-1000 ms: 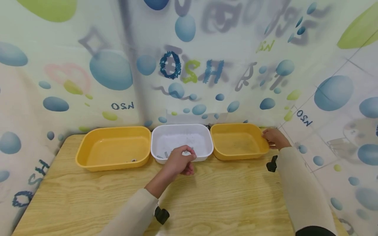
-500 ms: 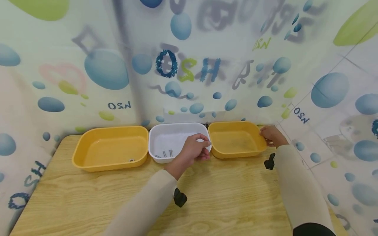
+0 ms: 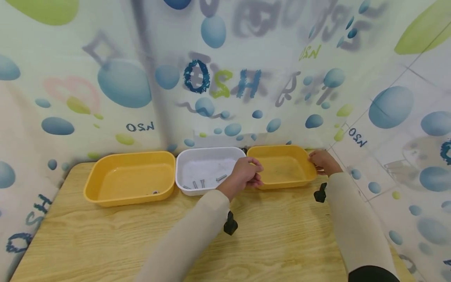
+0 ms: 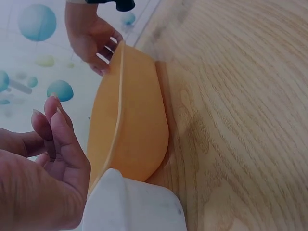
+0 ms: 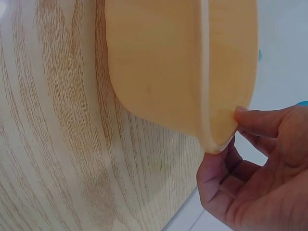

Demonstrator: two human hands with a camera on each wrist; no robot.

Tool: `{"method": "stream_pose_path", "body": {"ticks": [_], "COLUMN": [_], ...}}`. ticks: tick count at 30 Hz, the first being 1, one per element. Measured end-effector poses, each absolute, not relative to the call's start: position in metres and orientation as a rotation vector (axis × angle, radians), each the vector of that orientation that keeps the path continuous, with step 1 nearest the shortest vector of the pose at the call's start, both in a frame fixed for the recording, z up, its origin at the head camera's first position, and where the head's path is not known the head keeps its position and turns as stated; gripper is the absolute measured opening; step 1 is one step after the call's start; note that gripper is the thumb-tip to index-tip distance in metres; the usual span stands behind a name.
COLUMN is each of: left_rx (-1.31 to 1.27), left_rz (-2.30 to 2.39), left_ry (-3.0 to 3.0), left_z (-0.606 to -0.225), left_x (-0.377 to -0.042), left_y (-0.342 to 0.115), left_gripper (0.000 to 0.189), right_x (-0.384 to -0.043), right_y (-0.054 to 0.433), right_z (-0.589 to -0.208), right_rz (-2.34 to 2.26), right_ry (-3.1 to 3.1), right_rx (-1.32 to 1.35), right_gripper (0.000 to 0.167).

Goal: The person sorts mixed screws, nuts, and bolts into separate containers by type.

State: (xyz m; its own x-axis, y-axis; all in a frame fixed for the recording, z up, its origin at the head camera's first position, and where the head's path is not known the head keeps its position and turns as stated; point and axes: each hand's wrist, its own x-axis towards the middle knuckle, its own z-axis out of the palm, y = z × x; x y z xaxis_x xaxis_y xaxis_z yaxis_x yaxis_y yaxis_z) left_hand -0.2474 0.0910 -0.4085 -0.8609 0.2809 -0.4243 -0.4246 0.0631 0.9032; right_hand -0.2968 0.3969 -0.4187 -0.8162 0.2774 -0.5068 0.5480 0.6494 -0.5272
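My left hand [image 3: 245,172] is over the seam between the white tray [image 3: 190,156] and the right yellow tray [image 3: 278,185]. Its fingers are bent, with the tips close to the thumb; whether something small sits between them cannot be seen. In the left wrist view the left hand [image 4: 53,178] is beside the white tray's end. Several metal screws [image 3: 202,183] lie on the white tray's floor, one screw [image 3: 221,178] close to my left wrist. My right hand [image 5: 260,163] pinches the outer end rim of the right yellow tray [image 5: 154,62], thumb inside and fingers beneath.
A left yellow tray [image 3: 130,176] holds a small metal piece [image 3: 155,192], perhaps a nut, near its front right corner. The three trays stand in a row on the wooden table [image 3: 141,231], against a patterned curtain [image 3: 169,47].
My left hand has moved right from over the white tray toward the right yellow tray, uncovering screws. The right hand stays on the yellow rim. The head view shifts slightly.
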Motion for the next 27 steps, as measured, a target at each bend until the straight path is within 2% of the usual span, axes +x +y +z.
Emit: {"method": "stream_pose_path", "body": {"ticks": [11, 19, 27], "left_rx": [-0.187, -0.127, -0.098], "left_rz": [1.950, 1.930, 1.918], "left_ry": [1.706, 1.642, 1.633], "left_z": [-0.411, -0.407, -0.405], "left_x": [-0.259, -0.259, -0.259], "left_y": [0.097, 0.100, 0.101], "left_gripper": [0.006, 0.018, 0.018], "right_x": [-0.296, -0.297, -0.297], "right_y": [0.395, 0.397, 0.398], "right_z": [-0.418, -0.418, -0.418], "right_rz": [-0.978, -0.975, -0.967], "right_ry": [2.477, 2.477, 2.483], "right_rx": [0.677, 0.657, 0.661], "right_gripper": [0.039, 0.038, 0.037]}}
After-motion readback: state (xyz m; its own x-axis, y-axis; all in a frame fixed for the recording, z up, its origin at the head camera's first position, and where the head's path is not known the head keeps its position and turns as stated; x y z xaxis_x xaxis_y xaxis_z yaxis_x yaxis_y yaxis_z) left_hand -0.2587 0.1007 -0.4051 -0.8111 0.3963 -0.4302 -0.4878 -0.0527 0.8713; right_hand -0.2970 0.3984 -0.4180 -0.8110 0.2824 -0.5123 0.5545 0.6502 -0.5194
